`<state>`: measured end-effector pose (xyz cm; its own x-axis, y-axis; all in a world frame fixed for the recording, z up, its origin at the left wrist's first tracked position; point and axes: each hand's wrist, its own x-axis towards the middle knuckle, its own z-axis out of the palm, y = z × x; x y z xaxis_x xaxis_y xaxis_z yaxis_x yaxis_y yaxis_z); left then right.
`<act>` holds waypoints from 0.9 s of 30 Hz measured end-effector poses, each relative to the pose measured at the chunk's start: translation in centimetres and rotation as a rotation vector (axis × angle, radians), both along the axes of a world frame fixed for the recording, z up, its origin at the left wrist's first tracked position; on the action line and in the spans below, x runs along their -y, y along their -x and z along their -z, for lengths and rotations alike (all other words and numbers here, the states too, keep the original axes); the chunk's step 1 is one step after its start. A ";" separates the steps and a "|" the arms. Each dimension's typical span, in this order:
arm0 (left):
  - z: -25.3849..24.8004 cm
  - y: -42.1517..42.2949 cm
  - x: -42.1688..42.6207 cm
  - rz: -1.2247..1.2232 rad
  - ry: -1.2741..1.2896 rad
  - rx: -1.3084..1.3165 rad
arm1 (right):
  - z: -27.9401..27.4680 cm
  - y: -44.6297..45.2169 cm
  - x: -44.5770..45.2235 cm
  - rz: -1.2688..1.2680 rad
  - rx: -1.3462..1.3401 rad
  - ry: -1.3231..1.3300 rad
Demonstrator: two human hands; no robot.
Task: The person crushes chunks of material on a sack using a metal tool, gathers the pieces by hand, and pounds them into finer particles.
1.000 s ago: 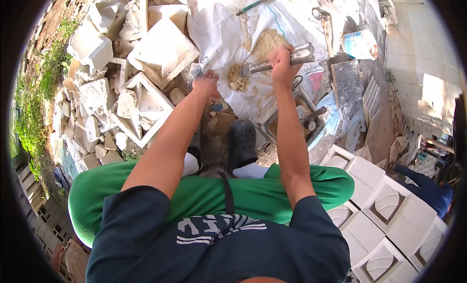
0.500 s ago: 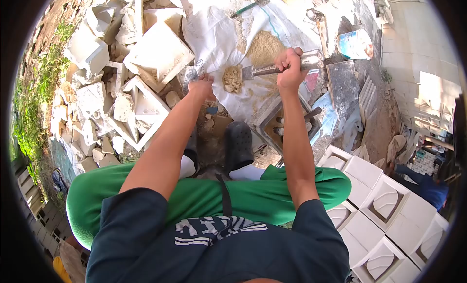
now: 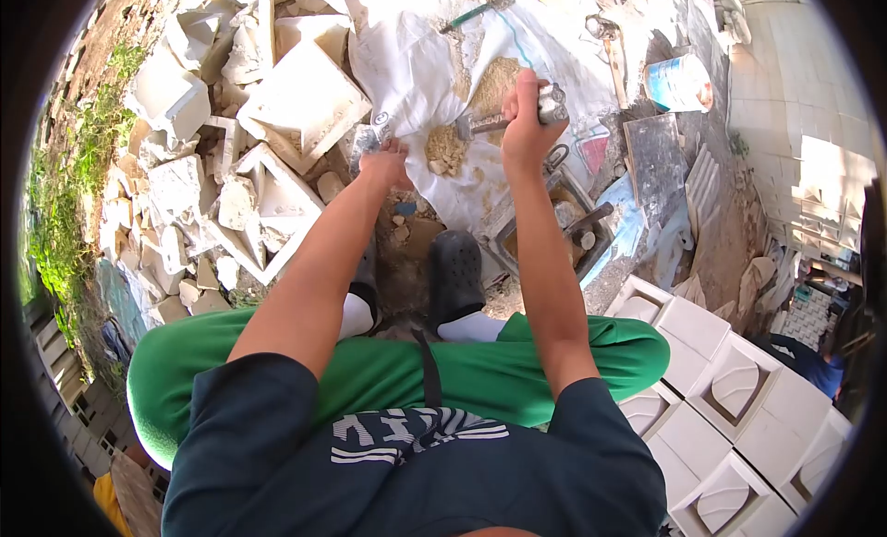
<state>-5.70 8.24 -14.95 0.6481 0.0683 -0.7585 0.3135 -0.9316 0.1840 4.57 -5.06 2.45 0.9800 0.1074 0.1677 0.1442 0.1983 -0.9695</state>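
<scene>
My right hand is wrapped round a hammer, whose flat grey head is low beside a small heap of yellowish chunks. The thick grey end of its handle shows past my fist. My left hand lies left of the chunks at the edge of a white sack. Its fingers are curled and their tips hidden, so what they grip does not show. Against that hand sits a grey block. A larger pile of yellowish crumbs lies on the sack behind the hammer.
Broken white pieces are heaped at the left. A green-handled hammer and another hammer lie farther back. To the right are a box of tools, a bucket and white moulded blocks. Another person is at far right.
My right hand has moved left and a little nearer me with the hammer, turning its handle. More of the tool box is uncovered. My left hand stays by the chunks.
</scene>
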 end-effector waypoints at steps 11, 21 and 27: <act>-0.3 0.3 0.1 0.018 0.019 -0.010 | 1.2 0.2 2.3 -0.306 -0.033 0.062; 0.8 4.6 4.2 -0.439 0.005 0.630 | -5.6 2.5 3.5 -0.428 0.035 0.078; 1.3 3.0 8.4 -1.269 0.217 0.459 | 0.8 2.5 2.7 -0.330 -0.092 0.081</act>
<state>-8.69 -0.15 -16.27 0.4239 0.7071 -0.5659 0.7953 0.0084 0.6062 2.02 -7.74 1.68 0.9008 0.4303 0.0580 -0.0038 0.1413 -0.9900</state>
